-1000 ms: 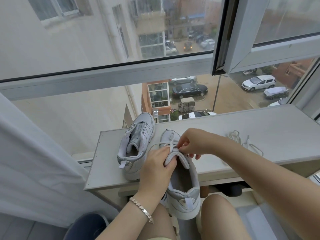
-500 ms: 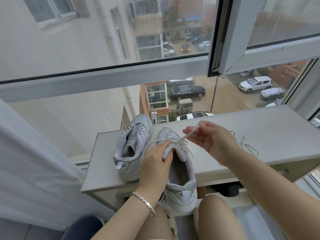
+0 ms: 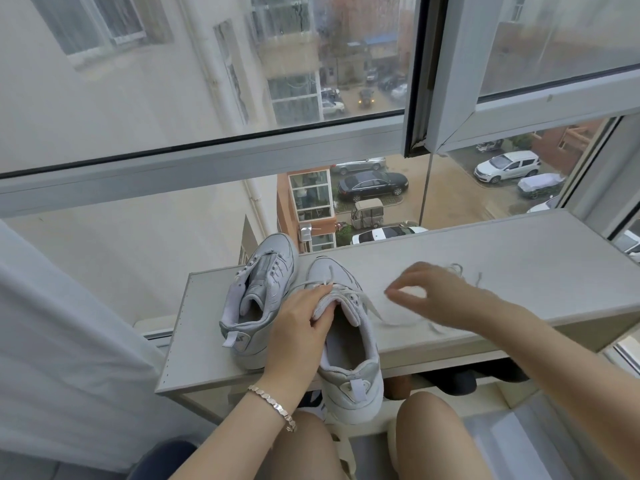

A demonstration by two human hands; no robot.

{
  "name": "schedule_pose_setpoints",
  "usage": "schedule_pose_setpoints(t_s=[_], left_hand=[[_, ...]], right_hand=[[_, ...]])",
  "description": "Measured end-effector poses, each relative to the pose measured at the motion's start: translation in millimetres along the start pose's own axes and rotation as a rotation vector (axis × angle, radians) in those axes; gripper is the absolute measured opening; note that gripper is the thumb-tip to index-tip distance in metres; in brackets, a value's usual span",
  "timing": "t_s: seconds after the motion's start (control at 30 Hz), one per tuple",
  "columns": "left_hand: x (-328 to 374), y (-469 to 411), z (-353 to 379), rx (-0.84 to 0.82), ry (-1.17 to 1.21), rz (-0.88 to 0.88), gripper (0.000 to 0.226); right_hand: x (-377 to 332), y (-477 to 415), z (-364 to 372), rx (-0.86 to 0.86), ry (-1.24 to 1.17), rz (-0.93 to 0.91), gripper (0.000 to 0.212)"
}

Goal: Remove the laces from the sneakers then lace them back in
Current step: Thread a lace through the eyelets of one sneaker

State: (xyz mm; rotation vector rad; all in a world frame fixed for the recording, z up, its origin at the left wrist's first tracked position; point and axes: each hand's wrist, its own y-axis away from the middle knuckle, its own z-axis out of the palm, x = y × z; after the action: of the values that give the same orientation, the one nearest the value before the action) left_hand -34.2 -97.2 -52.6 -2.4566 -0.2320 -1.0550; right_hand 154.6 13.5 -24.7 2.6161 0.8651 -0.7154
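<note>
The other sneaker [image 3: 258, 303] stands just left of the held sneaker [image 3: 349, 344], toe toward the window, and shows no lace. The left hand [image 3: 298, 327] grips the held sneaker's tongue, fingers curled round it. A lace [image 3: 375, 311] trails from that sneaker's upper eyelets out to its right, lying lengthwise across the shelf [image 3: 519, 258]. The right hand [image 3: 440, 296] hovers over this strand and is the nearer hand. It is blurred with curved fingers, so I cannot tell whether it pinches anything. A loose lace [image 3: 458, 268] lies farther right. Two sneakers, two laces, two hands.
</note>
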Motion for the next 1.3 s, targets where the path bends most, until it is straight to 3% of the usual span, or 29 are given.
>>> schedule_pose_setpoints(t_s=[0.07,0.23,0.4,0.53,0.6,0.67,0.77,0.83,0.93,1.03,1.17,1.2,1.3], left_hand=[[-2,0,-2,-0.008,0.017,0.017,0.025],[-7,1,-4,-0.012,0.048,0.061,0.023],[-9,2,-3,-0.022,0.03,0.129,0.021],[-10,2,-2,-0.013,0.022,0.141,0.02],[-10,2,-3,-0.022,0.031,0.126,0.02],[-10,2,-4,-0.025,0.049,0.105,0.02],[-10,0,-7,-0.047,0.051,0.101,0.019],[-9,-2,-7,-0.079,0.018,0.119,0.019],[-1,-5,-10,-0.126,-0.023,0.09,0.028],[19,-8,-17,-0.147,0.094,-0.005,0.043],[48,-15,-15,-0.097,0.074,0.013,0.017],[56,-17,-13,-0.16,0.032,0.016,0.015],[75,-21,2,-0.477,-0.025,-0.027,0.036]], right_hand=[[-13,-7,16,-0.018,0.017,-0.084,0.026],[-24,-10,43,0.002,0.034,-0.097,0.032],[-22,-9,53,0.173,-0.064,-0.067,0.034],[-13,-13,52,0.316,0.069,-0.25,0.024],[-13,-10,40,0.271,-0.114,-0.167,0.032],[-10,-4,21,0.256,-0.487,-0.02,0.039],[10,4,-12,0.572,-0.988,0.133,0.041],[17,11,-26,0.647,-1.164,0.175,0.04],[5,18,-31,0.509,-1.246,0.238,0.039],[-13,21,-31,0.379,-1.251,0.177,0.036],[-37,20,-37,0.302,-1.445,0.054,0.031],[-43,19,-38,0.295,-1.505,0.032,0.03],[-57,14,-40,0.287,-1.607,-0.013,0.027]])
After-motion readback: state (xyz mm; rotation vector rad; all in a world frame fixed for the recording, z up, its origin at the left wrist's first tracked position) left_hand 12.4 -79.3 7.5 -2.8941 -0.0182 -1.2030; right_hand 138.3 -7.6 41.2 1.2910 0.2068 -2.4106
